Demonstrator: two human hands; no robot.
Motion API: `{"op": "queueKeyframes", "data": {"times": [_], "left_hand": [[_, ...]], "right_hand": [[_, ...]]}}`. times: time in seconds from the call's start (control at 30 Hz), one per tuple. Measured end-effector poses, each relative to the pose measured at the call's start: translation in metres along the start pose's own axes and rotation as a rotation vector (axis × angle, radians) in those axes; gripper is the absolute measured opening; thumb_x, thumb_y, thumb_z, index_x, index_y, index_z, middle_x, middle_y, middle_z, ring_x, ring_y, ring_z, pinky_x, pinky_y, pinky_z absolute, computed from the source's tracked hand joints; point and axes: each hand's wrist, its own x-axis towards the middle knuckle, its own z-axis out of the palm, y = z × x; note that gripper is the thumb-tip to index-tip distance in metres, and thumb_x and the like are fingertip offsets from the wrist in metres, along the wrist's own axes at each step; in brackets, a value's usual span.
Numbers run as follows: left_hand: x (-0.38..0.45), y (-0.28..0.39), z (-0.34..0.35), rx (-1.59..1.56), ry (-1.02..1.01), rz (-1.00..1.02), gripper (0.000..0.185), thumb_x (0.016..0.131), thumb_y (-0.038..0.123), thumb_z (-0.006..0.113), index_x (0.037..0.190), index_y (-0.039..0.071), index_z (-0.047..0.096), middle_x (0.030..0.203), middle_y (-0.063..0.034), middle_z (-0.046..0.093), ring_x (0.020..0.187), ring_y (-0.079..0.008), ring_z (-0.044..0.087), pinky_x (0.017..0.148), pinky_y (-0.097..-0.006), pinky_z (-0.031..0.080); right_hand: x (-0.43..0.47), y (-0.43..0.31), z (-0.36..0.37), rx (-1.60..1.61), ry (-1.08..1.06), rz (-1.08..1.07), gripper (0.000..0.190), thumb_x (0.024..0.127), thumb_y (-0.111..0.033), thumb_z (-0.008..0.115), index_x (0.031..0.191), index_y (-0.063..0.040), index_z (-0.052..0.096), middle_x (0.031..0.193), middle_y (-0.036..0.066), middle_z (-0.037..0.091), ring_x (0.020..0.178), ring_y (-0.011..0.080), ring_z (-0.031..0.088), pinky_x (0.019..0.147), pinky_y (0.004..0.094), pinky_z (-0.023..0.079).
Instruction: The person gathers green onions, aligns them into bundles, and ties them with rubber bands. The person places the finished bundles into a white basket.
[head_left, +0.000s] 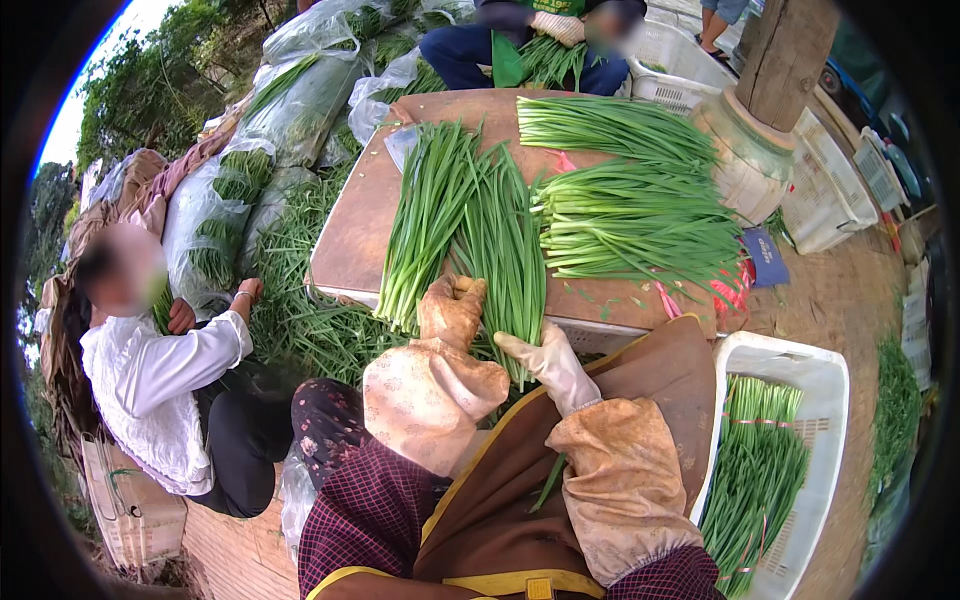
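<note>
Both of my hands wear soiled gloves with patterned sleeve covers. My left hand (451, 307) rests at the lower ends of long green leafy stalks, possibly garlic chives, between the left bunch (427, 225) and the middle bunch (506, 247); its fingers are curled, and whether they grip stalks is unclear. My right hand (546, 360) lies against the near end of the middle bunch, thumb apart from the fingers, its palm side partly hidden. More stalks lie crosswise in a far pile (607, 127) and a nearer pile (630, 217) on the right of the brown board table (349, 247).
A white plastic crate (836, 420) at my right holds banded green bundles (761, 450). A clay jar (742, 165) and wooden post (787, 60) stand beyond. One person (165, 390) sits at left by loose greens (315, 337), another (525, 45) across the table. Pink ties (735, 289) hang at the table's edge.
</note>
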Motion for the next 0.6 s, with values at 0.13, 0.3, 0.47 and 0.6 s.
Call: {"op": "queueKeyframes", "data": {"times": [0.13,0.3,0.47,0.6], "left_hand": [[-0.018,0.006,-0.004,-0.264,-0.005,0.032,0.018,0.090,0.020,0.073,0.093,0.004,0.065,0.068,0.0002,0.061,0.048,-0.0072,0.050,0.044,-0.0218,0.040],[-0.070,0.020,-0.018,-0.442,-0.060,0.189,0.018,0.095,0.020,0.067,0.099,0.004,0.063,0.084,-0.0078,0.071,0.054,-0.0086,0.059,0.050,-0.0225,0.048],[-0.119,0.007,-0.014,-0.419,-0.240,0.282,0.014,0.096,0.011,0.064,0.101,-0.002,0.062,0.090,-0.0109,0.072,0.078,-0.0150,0.068,0.073,-0.0275,0.055],[-0.123,0.011,-0.008,0.147,-0.346,0.548,0.010,0.086,0.006,0.073,0.091,-0.001,0.069,0.085,-0.0119,0.070,0.079,-0.0193,0.067,0.073,-0.0329,0.052]], "right_hand": [[-0.013,-0.017,0.013,-0.179,-0.013,-0.095,0.048,0.087,-0.015,0.076,0.128,-0.001,0.058,0.117,0.005,0.066,0.105,0.0132,0.060,0.093,0.0298,0.048],[-0.008,-0.011,0.003,-0.184,0.069,0.023,0.040,0.088,-0.008,0.073,0.124,0.003,0.059,0.114,0.010,0.067,0.100,0.0171,0.063,0.088,0.0286,0.050],[-0.009,-0.008,0.011,-0.069,-0.047,-0.092,0.043,0.088,-0.008,0.074,0.125,0.003,0.056,0.112,0.008,0.066,0.099,0.0158,0.063,0.084,0.0293,0.052],[-0.013,-0.013,0.012,-0.055,-0.051,-0.032,0.038,0.088,-0.006,0.074,0.121,0.002,0.056,0.105,0.006,0.066,0.094,0.0148,0.063,0.080,0.0306,0.053]]}}
